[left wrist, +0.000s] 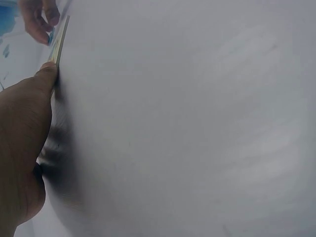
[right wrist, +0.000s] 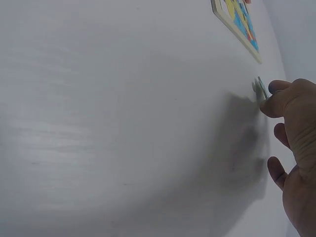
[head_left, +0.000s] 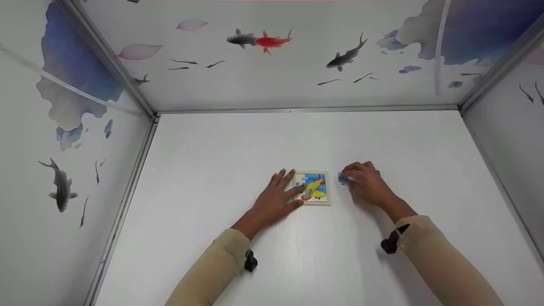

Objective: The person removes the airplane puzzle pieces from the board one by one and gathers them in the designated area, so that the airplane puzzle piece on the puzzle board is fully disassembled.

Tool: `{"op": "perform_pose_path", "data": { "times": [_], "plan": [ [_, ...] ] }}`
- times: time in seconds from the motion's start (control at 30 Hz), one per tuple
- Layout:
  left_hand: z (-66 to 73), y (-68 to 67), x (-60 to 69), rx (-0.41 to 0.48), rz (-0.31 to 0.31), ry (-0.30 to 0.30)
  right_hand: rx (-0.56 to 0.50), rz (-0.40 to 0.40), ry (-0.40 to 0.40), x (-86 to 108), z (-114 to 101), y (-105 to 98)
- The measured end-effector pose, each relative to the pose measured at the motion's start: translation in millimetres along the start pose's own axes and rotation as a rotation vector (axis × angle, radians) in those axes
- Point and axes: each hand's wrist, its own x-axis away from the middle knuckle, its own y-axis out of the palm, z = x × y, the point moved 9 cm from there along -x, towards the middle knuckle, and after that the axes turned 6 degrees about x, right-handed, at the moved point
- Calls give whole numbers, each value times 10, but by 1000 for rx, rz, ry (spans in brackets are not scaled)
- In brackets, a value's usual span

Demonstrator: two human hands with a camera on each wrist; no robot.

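A small square jigsaw puzzle in a pale wooden frame (head_left: 316, 203) lies flat on the table, with a yellow airplane picture (head_left: 314, 187) on blue. My left hand (head_left: 275, 198) rests over its left side, fingers spread, covering part of the picture. To the right of the frame, my right hand (head_left: 366, 182) pinches a blue puzzle piece (head_left: 341, 178) between thumb and fingers. In the right wrist view that piece (right wrist: 262, 89) is tilted on edge, close to the tabletop and apart from the frame (right wrist: 237, 32). The left wrist view shows the frame's edge (left wrist: 61, 44) by my left thumb.
The white tabletop (head_left: 212, 148) is bounded by a back wall (head_left: 297, 85) and side walls painted with fish and blue patches. Metal strips (head_left: 127, 204) run along the table's edges. Black devices (head_left: 251, 261) sit at both sleeve cuffs.
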Motion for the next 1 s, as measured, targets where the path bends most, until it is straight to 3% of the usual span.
{"op": "perform_pose_path", "data": {
  "times": [0.47, 1.0],
  "plan": [
    [7, -8, -6, -4, -3, 17, 8, -47, 49, 9, 130, 28],
    [4, -2, 2, 0, -1, -8, 63, -28, 2, 11, 108, 11]
  ]
}}
